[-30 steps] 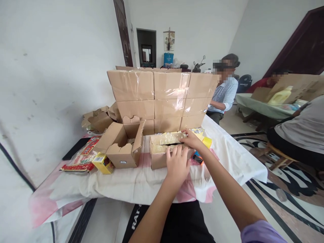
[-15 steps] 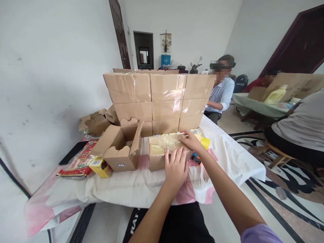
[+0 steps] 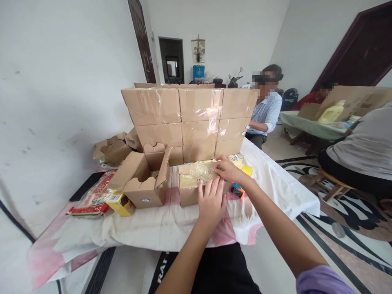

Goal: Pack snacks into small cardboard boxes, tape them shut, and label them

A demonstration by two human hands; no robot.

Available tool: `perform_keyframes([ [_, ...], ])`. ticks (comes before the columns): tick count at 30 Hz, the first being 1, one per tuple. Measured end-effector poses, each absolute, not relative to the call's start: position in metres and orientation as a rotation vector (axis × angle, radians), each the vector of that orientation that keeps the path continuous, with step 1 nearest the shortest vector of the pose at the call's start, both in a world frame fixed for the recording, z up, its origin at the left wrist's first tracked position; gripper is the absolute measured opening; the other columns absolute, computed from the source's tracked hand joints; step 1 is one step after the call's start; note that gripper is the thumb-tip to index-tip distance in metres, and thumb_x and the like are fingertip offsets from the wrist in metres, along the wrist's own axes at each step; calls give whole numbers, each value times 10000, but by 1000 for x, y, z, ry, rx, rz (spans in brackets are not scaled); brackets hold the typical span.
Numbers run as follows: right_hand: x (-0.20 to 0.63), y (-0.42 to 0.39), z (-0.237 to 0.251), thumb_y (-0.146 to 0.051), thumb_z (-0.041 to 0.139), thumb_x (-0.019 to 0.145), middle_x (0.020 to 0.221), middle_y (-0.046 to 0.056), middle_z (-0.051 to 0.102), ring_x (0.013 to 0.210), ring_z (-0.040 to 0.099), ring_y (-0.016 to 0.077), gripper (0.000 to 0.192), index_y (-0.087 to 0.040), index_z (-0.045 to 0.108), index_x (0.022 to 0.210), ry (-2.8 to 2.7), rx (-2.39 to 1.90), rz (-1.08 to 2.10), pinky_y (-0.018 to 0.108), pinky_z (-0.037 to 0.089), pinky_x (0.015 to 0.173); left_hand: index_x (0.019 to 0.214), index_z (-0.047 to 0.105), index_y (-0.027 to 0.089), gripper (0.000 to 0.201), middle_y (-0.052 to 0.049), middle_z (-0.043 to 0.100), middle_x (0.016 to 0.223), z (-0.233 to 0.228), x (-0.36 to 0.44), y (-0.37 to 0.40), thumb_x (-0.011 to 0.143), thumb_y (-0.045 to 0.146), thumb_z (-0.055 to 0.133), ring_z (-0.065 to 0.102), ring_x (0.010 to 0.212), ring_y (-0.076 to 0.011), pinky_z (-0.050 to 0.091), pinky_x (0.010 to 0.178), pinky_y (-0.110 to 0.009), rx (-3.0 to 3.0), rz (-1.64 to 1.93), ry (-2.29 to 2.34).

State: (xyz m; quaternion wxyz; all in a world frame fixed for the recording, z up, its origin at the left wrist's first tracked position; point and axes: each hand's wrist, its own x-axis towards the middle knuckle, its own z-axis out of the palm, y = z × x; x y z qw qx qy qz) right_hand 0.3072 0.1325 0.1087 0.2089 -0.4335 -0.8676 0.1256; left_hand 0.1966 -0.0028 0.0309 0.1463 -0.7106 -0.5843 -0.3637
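- My left hand [image 3: 211,200] lies flat at the near edge of the small brown cardboard box with clear tape across its top [image 3: 191,185], fingers spread over the closing flap, its grip wide and pressing rather than holding.
- My right hand [image 3: 225,168] rests on the far right part of that taped top, fingertips bent down onto the shiny film; its grip is narrow, and I cannot tell whether it pinches a tape end.
- The box sits on the white-and-pink cloth-covered tabletop [image 3: 171,226], near its front middle. To seal it well, I judge the flaps should be kept level under the left palm while the tape is smoothed outward, so no crease or bubble forms.
- Just left stands an open brown cardboard box with scalloped flaps [image 3: 142,181]; beside it lie a small yellow carton [image 3: 121,203] and a red-printed plastic packet [image 3: 92,198].
- Behind, a stacked wall of taped brown cartons [image 3: 190,118] rises.
- Farther off, a seated person in a light blue shirt [image 3: 266,112] works at another table.
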Motion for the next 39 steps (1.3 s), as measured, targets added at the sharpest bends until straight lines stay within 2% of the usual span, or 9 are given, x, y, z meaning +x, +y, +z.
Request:
perform_keyframes([
  [3,309,132,104,-169,516,934,1268,121,543,1172,480,299,181,-196,673,848,-2395,-1142,280,474,406,1046,1479,536,240,508,-47,592,1498,33,196,-3,980,332,529,537,1355,-258,259,1259,-543,-2054,-1033,-1705],
  [10,313,128,101,-209,476,962,1129,122,550,1061,479,284,155,-199,607,878,-2351,-1054,199,445,403,971,1455,544,248,499,-56,592,1493,40,196,-3,957,288,542,523,1358,-267,276,1242,-561,-2084,-1009,-1731],
  [15,313,128,102,-191,449,970,887,64,628,951,509,262,162,-215,562,855,-2370,-1102,297,405,383,907,1398,569,249,484,-60,620,1447,48,195,-3,916,213,554,526,1343,-262,308,1214,-562,-2119,-1002,-1778],
  [19,311,130,102,-181,431,972,823,45,620,867,532,243,160,-216,550,871,-2371,-1108,306,368,383,836,1389,571,246,485,-65,642,1408,51,195,-3,906,197,557,540,1320,-264,324,1199,-565,-2119,-1004,-1792],
  [22,312,129,106,-171,451,957,820,45,615,844,541,235,145,-215,554,865,-2375,-1088,310,348,392,803,1395,570,248,482,-63,640,1415,49,195,-3,914,214,563,540,1322,-263,321,1203,-562,-2112,-1009,-1794],
  [28,323,115,111,-162,477,966,904,45,664,933,573,234,147,-219,587,887,-2427,-907,332,368,408,889,1425,559,250,495,-55,606,1473,41,195,0,930,243,561,524,1356,-260,301,1224,-548,-2086,-1016,-1753],
  [36,337,106,107,-202,502,989,927,59,699,978,593,252,181,-227,662,906,-2440,-847,316,410,437,911,1432,574,272,468,-43,610,1478,30,193,6,970,259,504,535,1363,-249,283,1236,-529,-2053,-1024,-1683],
  [39,338,102,109,-215,475,1007,966,76,713,1011,600,264,216,-227,691,999,-2424,-847,284,427,444,921,1442,574,271,471,-43,606,1484,24,191,8,977,269,501,537,1365,-247,282,1240,-523,-2039,-1026,-1674],
])
